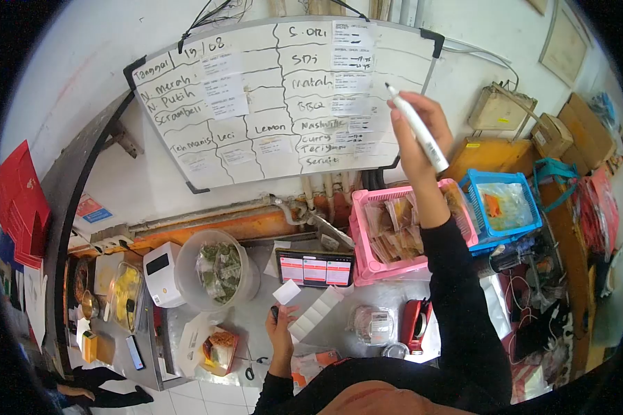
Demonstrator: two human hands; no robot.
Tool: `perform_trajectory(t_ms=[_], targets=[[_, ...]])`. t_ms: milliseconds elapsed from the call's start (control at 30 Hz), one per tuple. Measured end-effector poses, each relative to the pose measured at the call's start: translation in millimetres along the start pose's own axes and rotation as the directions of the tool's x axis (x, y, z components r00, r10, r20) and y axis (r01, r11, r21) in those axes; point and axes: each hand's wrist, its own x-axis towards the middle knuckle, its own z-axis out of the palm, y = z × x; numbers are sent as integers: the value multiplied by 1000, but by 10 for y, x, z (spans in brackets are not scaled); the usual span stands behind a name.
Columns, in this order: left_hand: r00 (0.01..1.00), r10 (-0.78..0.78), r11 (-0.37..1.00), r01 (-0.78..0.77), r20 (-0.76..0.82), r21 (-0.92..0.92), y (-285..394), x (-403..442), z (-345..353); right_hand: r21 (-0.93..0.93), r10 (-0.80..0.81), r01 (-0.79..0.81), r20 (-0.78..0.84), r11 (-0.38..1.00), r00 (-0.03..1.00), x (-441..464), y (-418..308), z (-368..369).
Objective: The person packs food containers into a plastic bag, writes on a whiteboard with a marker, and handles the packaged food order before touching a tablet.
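Observation:
My right hand (422, 135) is raised in front of the whiteboard (270, 90), closed around a white marker (421, 131). Its dark tip is uncovered and points up and left, close to the board's right-hand column. Lower down, over the metal table, my left hand (280, 339) is closed on a small black marker cap (275, 313). By its fingers are a small white label (286, 292) and a strip of white labels (316, 313); whether the fingers also grip these I cannot tell. Handwritten words and stuck-on printed labels cover much of the board.
A tablet (316, 268) stands behind the label strip. Left of it are a tub of green packets (187, 277) and a white printer (160, 280). To the right are a pink basket (394, 268), a blue basket (509, 228) and a red stapler (415, 325). Scissors (250, 373) lie near the front.

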Motion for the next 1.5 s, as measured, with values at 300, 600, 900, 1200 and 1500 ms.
perform_trajectory(t_ms=[300, 600, 900, 1200, 1500], targets=[[998, -9, 1000, 8, -64, -17, -29, 77, -46, -66, -322, 318, -58, 946, 945, 665, 232, 241], [996, -14, 1000, 12, -87, -16, -6, 150, -56, -169, -448, 421, -175, 891, 877, 778, 382, 376], [997, -22, 1000, 21, -71, -21, -102, 159, -54, -81, -434, 427, -193, 901, 880, 814, 444, 356], [997, -13, 1000, 12, -73, -21, -80, 159, -55, -321, -548, 490, -122, 811, 827, 819, 390, 380], [997, -20, 1000, 19, -70, -13, -97, 164, -72, -429, -572, 483, -102, 764, 814, 810, 335, 408]])
